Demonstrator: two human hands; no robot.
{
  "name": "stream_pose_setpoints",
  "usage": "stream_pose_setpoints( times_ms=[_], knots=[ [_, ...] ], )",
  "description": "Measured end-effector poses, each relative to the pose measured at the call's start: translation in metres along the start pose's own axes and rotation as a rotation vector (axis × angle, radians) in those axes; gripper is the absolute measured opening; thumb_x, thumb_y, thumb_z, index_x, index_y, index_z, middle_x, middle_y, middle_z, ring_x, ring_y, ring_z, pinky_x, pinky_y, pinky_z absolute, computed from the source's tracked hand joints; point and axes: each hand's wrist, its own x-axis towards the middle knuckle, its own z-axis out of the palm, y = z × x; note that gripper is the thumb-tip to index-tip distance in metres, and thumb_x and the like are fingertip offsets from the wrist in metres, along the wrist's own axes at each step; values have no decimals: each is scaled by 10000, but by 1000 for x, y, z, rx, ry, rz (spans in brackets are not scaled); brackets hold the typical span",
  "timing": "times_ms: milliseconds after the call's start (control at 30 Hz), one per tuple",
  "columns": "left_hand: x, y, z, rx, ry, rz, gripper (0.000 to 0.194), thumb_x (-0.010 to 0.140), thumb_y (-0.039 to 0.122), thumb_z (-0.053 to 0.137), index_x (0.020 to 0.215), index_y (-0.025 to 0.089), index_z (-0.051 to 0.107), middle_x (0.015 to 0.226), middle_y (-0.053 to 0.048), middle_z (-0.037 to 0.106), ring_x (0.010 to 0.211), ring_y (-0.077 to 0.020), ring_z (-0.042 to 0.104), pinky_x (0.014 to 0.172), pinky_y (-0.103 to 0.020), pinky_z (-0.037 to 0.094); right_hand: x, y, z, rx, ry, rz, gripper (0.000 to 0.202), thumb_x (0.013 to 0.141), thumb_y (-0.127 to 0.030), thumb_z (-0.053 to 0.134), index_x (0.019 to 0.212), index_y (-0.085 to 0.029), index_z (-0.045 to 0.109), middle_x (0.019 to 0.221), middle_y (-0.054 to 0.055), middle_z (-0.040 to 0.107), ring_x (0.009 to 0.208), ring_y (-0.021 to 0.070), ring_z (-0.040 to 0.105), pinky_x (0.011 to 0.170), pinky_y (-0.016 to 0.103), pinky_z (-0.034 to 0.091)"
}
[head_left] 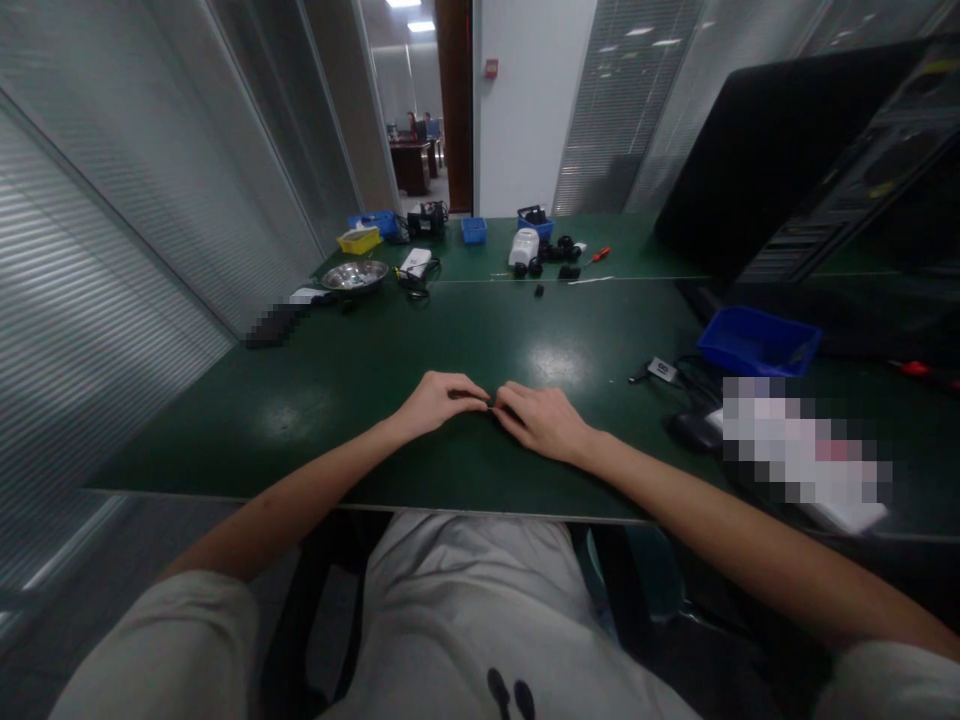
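Both hands meet low over the green table [480, 340], near its front edge. My left hand [444, 402] comes in from the left, its thumb and fingers closed towards a tiny object [490, 408] between the two hands. From the right, my right hand [541, 418] has its fingers bent and pinched at the other side of that tiny thing. The object is too small to name, and the fingers cover most of it.
Far left stand a metal bowl [355, 277] and a yellow tray [359, 240]. Black parts [561, 250] and a red screwdriver [601, 255] lie at the back. On the right are a blue bin [759, 342], a labelled cable [662, 370] and a large monitor [772, 150].
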Motion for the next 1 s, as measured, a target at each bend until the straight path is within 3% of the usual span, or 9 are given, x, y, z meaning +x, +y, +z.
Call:
stream_pose_setpoints(
  times_ms=[167,400,533,633,767,900,1000],
  knots=[
    [7,-12,-5,93,52,-13,262,912,395,762,1051,184,829,990,-82,744,808,-182,653,751,-290,498,0,-1,-2,-5,-4,0,233,1089,-367,428,1052,-213,599,988,58,669,701,158,559,577,306,219],
    [16,-26,-7,277,0,38,223,926,361,747,1090,232,825,1045,-78,690,1020,-234,630,949,-364,477,0,0,0,36,14,17,211,1079,-367,453,1071,-217,601,1006,53,681,698,156,567,590,292,249],
    [10,-19,-11,241,-3,24,283,939,276,705,1208,226,777,1161,-89,674,1090,-242,629,958,-365,491,-1,4,-1,105,44,33,215,1075,-380,464,1054,-219,605,993,51,681,745,166,592,611,285,292],
    [1,-3,-11,214,-22,100,282,989,184,578,1207,217,754,1191,-88,688,1136,-235,621,1008,-375,475,-3,10,-3,219,140,88,210,1065,-381,486,1016,-218,609,959,40,679,750,163,593,647,281,346],
    [-5,12,-9,277,-125,206,264,976,318,682,1215,225,744,1174,-81,717,1119,-244,618,1023,-396,448,-3,17,-5,329,267,158,223,1053,-382,508,962,-205,608,879,31,660,699,156,574,664,289,387],
    [-3,6,-13,361,-118,196,228,978,388,694,1120,226,768,1119,-73,733,1090,-242,626,1002,-406,448,-2,18,-4,350,296,162,219,1043,-381,528,942,-207,614,845,24,649,705,162,580,667,294,397],
    [1,-3,-17,349,-85,184,210,992,366,676,1098,206,760,1211,-83,722,1167,-242,625,1039,-406,453,-1,18,-2,352,303,150,215,1042,-381,539,941,-211,621,837,18,648,693,157,575,658,295,397]
  ],
)
